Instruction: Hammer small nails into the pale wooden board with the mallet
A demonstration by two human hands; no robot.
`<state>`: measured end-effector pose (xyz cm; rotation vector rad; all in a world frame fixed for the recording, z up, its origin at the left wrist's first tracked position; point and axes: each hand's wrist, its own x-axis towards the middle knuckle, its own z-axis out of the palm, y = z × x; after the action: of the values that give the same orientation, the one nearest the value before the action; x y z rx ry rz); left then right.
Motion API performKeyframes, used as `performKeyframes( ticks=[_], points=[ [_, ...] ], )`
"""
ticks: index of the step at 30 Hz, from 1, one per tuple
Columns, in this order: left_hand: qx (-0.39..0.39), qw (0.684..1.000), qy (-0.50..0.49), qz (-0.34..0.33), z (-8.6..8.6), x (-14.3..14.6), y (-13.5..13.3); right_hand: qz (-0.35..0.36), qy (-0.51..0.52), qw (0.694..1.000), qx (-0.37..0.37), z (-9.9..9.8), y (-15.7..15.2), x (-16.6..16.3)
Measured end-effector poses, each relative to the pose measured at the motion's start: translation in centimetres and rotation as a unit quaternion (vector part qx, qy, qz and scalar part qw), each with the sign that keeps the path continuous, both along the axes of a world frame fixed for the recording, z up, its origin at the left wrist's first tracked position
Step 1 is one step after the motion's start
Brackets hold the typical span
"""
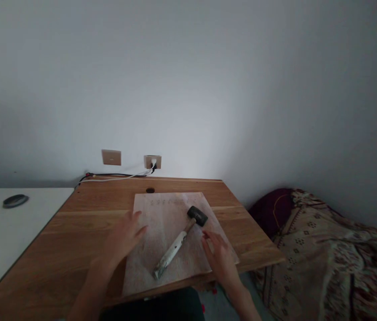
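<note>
A black-headed mallet [182,238] with a pale, worn handle lies diagonally on a light board [161,214] on the wooden desk [84,227]. My left hand [124,236] hovers over the board's left edge, fingers spread and empty. My right hand [217,252] is flat near the board's right side, just right of the mallet handle, fingers stretched out and holding nothing. A row of small marks or nails runs along the board's far edge; they are too small to make out.
A white table [4,232] with a dark round object [15,200] adjoins the desk on the left. Wall sockets [152,161] with cables sit behind the desk. A bed with a patterned blanket [325,258] lies to the right.
</note>
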<state>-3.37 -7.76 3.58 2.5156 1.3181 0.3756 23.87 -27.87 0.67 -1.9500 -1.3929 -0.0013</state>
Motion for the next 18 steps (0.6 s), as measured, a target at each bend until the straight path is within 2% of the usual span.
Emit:
performKeyframes(
  ticks=[3, 7, 14, 18],
  points=[
    [0.012, 1.0, 0.014, -0.01, -0.6, 0.1, -2.4, 0.001, -0.114, 0.994, -0.002, -1.7, -1.7, 0.0],
    [0.033, 0.999, 0.005, -0.026, -0.3, 2.0, -3.5, -0.051, -0.187, 0.981, -0.008, -3.5, -2.7, 1.6],
    [0.013, 0.985, -0.052, -0.164, -0.2, 8.4, -5.3, -0.15, -0.196, 0.967, -0.058, -3.6, -4.1, 10.0],
    [0.002, 0.968, -0.08, -0.239, -0.2, 11.7, -6.7, -0.138, -0.177, 0.973, -0.047, -3.0, -5.8, 14.6]
  ],
)
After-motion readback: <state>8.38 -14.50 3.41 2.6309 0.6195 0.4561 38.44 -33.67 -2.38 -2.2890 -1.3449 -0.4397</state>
